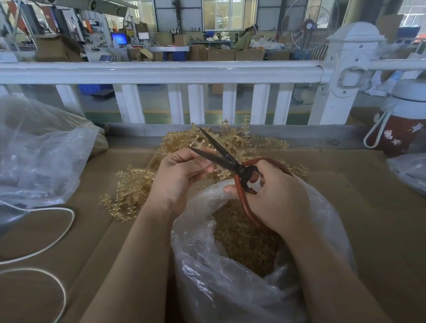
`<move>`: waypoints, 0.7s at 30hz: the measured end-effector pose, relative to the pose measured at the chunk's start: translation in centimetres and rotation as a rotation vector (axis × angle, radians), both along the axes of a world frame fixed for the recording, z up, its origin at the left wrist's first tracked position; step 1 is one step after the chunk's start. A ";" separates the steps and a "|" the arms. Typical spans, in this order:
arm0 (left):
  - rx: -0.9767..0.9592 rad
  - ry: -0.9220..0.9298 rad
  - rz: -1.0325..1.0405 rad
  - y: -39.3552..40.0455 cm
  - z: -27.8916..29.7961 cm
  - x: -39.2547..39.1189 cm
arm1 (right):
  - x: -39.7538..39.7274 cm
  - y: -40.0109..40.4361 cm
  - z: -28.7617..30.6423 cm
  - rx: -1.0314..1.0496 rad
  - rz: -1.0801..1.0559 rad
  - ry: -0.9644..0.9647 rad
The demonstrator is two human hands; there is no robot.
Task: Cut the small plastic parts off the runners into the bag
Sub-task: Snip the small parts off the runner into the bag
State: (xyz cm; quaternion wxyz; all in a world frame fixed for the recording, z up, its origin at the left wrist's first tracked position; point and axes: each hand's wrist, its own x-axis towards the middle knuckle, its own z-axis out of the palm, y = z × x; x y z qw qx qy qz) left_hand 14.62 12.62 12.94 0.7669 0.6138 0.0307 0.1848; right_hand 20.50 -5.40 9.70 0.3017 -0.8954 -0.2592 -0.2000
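- I judge that I am in the middle of the cutting step: my right hand [278,195] has its fingers curled through the red loops of the scissors [231,160], clamped on the handles, and the blades stand apart in a narrow V at the centre of the frame.
- My left hand [180,175] is just left of the blades, with fingers and thumb curled and pinched on a runner [201,143], a pale yellow sprig whose tip sticks up between the two blades. How much of it lies inside my fist I cannot tell.
- The scissors run on a diagonal, handles at lower right and points toward upper left; the upper blade tip reaches up toward the white railing [153,70], and the lower one lies nearly across my left fingers.
- The held runner's long axis I cannot make out for certain; the visible end points up and away from me.
- The bag [238,295] is the clear plastic one at lower centre, mouth open directly under both hands and already holding a bed of small tan parts [235,234].
- The uncut runners are a heap [132,190] on the brown cardboard tabletop [383,226], just beyond and left of the bag.
- Next, I reckon, I should close the blades on the stem close to a part, keeping the cut over the bag's mouth so the piece drops in, and keeping my left fingertips clear of the lower blade.
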 end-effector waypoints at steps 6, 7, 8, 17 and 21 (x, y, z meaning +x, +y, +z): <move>0.031 0.020 -0.010 -0.1 -0.1 0.0 | 0.0 -0.1 0.3 -0.025 -0.003 0.020; 0.026 0.021 -0.008 -0.1 -0.1 0.0 | 0.0 -0.1 0.4 -0.026 -0.004 0.019; 0.024 0.021 -0.007 -0.1 -0.1 0.1 | 0.0 0.0 0.4 -0.030 -0.009 0.017; -0.003 -0.003 -0.051 0.0 -0.2 0.1 | -0.2 0.1 0.5 -0.035 -0.068 -0.024; -0.009 -0.007 -0.053 0.2 -0.3 0.3 | -0.3 0.1 0.5 0.000 -0.066 -0.054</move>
